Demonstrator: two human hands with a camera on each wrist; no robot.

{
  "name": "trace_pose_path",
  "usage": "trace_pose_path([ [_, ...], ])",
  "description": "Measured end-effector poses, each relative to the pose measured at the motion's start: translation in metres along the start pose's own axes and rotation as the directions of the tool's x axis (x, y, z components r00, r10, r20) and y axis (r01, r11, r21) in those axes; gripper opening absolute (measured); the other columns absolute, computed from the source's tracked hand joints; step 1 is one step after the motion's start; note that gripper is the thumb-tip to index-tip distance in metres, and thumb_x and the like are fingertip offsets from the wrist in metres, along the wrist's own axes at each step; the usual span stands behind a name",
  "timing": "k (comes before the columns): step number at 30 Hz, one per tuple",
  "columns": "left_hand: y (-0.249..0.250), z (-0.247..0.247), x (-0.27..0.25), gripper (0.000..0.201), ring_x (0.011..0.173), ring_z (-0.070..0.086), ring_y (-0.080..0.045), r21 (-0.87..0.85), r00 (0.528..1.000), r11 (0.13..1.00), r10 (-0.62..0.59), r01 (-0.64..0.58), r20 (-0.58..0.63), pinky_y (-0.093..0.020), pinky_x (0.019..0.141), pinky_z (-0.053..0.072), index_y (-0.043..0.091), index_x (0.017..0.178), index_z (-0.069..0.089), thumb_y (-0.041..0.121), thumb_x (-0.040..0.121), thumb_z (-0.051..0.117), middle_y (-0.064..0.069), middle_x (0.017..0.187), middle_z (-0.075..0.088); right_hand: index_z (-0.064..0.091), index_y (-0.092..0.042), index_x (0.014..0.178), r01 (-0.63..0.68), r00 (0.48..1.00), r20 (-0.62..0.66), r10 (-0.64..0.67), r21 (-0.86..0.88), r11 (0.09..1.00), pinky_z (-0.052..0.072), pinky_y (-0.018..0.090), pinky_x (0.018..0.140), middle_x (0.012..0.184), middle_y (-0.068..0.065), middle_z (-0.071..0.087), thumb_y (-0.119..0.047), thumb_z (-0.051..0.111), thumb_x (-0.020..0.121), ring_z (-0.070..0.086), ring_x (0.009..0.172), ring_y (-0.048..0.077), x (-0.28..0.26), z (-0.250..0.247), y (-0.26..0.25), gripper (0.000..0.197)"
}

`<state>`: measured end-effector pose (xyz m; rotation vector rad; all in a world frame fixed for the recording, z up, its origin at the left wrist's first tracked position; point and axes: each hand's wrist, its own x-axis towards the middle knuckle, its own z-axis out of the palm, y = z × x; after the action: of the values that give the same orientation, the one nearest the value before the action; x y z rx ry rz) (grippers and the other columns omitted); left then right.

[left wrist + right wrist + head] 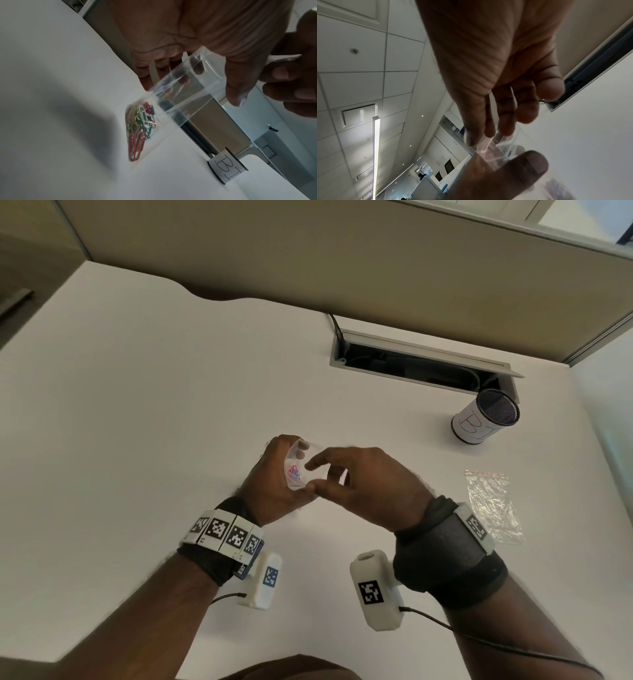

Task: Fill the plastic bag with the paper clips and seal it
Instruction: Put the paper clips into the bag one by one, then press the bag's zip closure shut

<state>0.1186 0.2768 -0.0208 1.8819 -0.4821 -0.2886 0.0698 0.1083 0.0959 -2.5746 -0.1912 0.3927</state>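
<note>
Bare forearms, banded wrists, a camera on each

Each wrist wore a black fabric wrap. The left wrist wrap (209, 563) carried a row of white blocks printed with black square-code markers (224, 534); the right wrist wrap (445, 556) bore one such marker block (476, 527). A white camera housing hung under each wrist, left (265, 580) and right (375, 589), each with a square-code marker and a thin black cable (479, 642).
</note>
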Motion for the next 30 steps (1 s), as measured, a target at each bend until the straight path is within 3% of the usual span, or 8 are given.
trace_pose_path([
  [3, 0.007, 0.007, 0.003, 0.073, 0.111, 0.048, 0.003, -0.001, 1.0, 1.0, 0.016, -0.016, 0.006, -0.03, 0.089, 0.053, 0.025, 0.118, 0.041, 0.046, 0.058, 0.075, 0.006, 0.114, 0.046, 0.062, -0.039, 0.108, -0.007, 1.0, -0.021, 0.005, -0.083, 0.997, 0.041, 0.022, 0.069, 0.091, -0.013, 0.064, -0.05, 0.056, 0.086, 0.048, 0.07, 0.001, -0.009, 0.004, 0.002, 0.026],
  [9, 0.027, 0.029, 0.005, 0.083, 0.115, 0.05, -0.017, -0.031, 1.0, 0.999, -0.011, 0.012, 0.028, -0.033, 0.091, 0.053, 0.021, 0.123, 0.035, 0.045, 0.057, 0.078, -0.002, 0.119, 0.041, 0.064, -0.034, 0.092, -0.031, 0.992, -0.127, 0.019, -0.094, 0.995, 0.048, 0.026, 0.068, 0.092, -0.012, 0.06, -0.04, 0.055, 0.086, 0.051, 0.07, 0.004, -0.024, 0.004, 0.022, 0.013],
  [12, 0.037, 0.034, 0.006, 0.086, 0.118, 0.048, -0.015, -0.002, 0.999, 1.0, -0.025, 0.026, 0.037, -0.025, 0.09, 0.048, 0.024, 0.126, 0.033, 0.042, 0.059, 0.082, -0.002, 0.123, 0.043, 0.063, -0.033, 0.088, -0.027, 0.978, -0.21, 0.017, -0.045, 0.999, 0.051, 0.028, 0.067, 0.088, -0.015, 0.06, -0.039, 0.056, 0.085, 0.059, 0.07, 0.005, -0.036, -0.007, 0.032, 0.01],
  [15, 0.048, 0.033, 0.007, 0.082, 0.12, 0.049, -0.011, -0.095, 0.992, 0.992, -0.074, 0.083, 0.1, -0.032, 0.093, 0.051, 0.027, 0.128, 0.033, 0.033, 0.063, 0.084, 0.0, 0.123, 0.049, 0.061, -0.033, 0.086, -0.006, 0.952, -0.305, 0.025, 0.063, 0.998, 0.052, 0.025, 0.064, 0.087, -0.016, 0.064, -0.038, 0.058, 0.085, 0.062, 0.071, 0.001, -0.047, -0.022, 0.044, 0.007],
  [18, 0.064, 0.036, 0.009, 0.068, 0.116, 0.057, -0.015, -0.304, 0.983, 0.942, -0.102, 0.144, 0.151, -0.038, 0.092, 0.053, 0.026, 0.125, 0.045, 0.027, 0.067, 0.083, -0.002, 0.119, 0.06, 0.062, -0.031, 0.088, 0.04, 0.923, -0.384, 0.037, 0.191, 0.981, 0.05, 0.021, 0.06, 0.087, -0.015, 0.066, -0.033, 0.06, 0.086, 0.062, 0.075, 0.002, -0.058, -0.036, 0.057, 0.003],
  [22, 0.091, 0.045, 0.014, 0.034, 0.108, 0.065, -0.027, -0.407, 0.99, 0.904, -0.096, 0.13, 0.103, -0.035, 0.093, 0.051, 0.027, 0.103, 0.066, 0.034, 0.071, 0.076, -0.007, 0.11, 0.07, 0.062, -0.03, 0.095, 0.115, 0.887, -0.459, 0.05, 0.324, 0.939, 0.054, 0.018, 0.061, 0.084, -0.013, 0.07, -0.026, 0.06, 0.087, 0.065, 0.076, 0.005, -0.069, -0.052, 0.069, 0.009],
  [27, 0.126, 0.062, 0.019, 0.04, 0.104, 0.063, -0.037, -0.465, 0.998, 0.884, -0.062, 0.045, -0.022, -0.044, 0.09, 0.052, 0.008, 0.099, 0.068, 0.037, 0.072, 0.072, -0.02, 0.106, 0.07, 0.058, -0.024, 0.107, 0.185, 0.858, -0.507, 0.08, 0.452, 0.873, 0.056, 0.018, 0.063, 0.084, -0.01, 0.071, -0.022, 0.059, 0.089, 0.067, 0.073, 0.008, -0.08, -0.074, 0.081, 0.018],
  [30, 0.148, 0.069, 0.021, 0.019, 0.099, 0.067, -0.035, -0.495, 0.995, 0.869, -0.04, -0.01, -0.091, -0.044, 0.088, 0.054, 0.018, 0.089, 0.072, 0.031, 0.076, 0.071, -0.016, 0.097, 0.073, 0.057, -0.02, 0.108, 0.231, 0.84, -0.533, 0.098, 0.515, 0.826, 0.054, 0.017, 0.063, 0.085, -0.008, 0.071, -0.02, 0.06, 0.088, 0.067, 0.072, 0.01, -0.084, -0.086, 0.086, 0.02],
])
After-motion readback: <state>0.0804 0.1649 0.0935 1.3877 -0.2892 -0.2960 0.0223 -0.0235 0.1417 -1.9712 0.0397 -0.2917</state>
